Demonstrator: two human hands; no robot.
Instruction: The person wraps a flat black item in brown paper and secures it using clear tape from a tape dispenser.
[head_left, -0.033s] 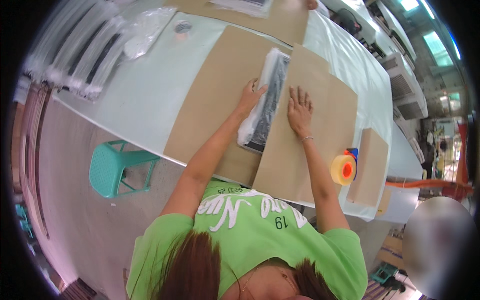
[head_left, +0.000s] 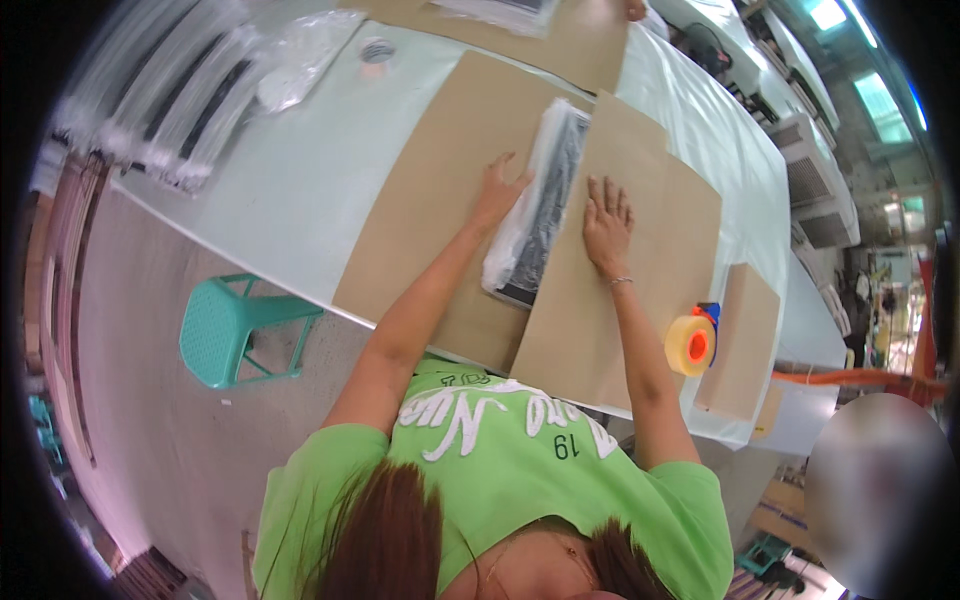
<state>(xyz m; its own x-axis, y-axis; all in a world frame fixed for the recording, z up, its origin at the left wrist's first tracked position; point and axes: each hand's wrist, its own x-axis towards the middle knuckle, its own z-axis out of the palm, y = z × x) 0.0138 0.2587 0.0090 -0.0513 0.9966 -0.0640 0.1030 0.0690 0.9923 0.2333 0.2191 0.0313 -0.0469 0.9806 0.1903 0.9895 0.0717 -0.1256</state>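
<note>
A long, dark, flat piece in clear plastic wrap point(head_left: 548, 200) lies lengthwise on a brown cardboard sheet point(head_left: 420, 190). My left hand point(head_left: 497, 195) is at its left side, fingers apart and the thumb pointing toward the wrap; I cannot tell whether the thumb touches it. Along the right side of the wrapped piece, a folded cardboard panel point(head_left: 565, 270) covers part of it. Flat on this panel rests my right hand point(head_left: 608, 230), palm down with its fingers stretched out, holding nothing.
A tape dispenser with a roll of tape point(head_left: 688, 345) sits right of my right forearm, beside a narrow cardboard piece point(head_left: 742, 330). More plastic-wrapped strips point(head_left: 170, 95) lie far left, near another tape roll point(head_left: 377, 50). A green stool point(head_left: 225, 330) stands left of the table.
The whole view has shifted slightly. My left hand sits a little farther from the wrapped piece; my right hand stays flat on the cardboard.
</note>
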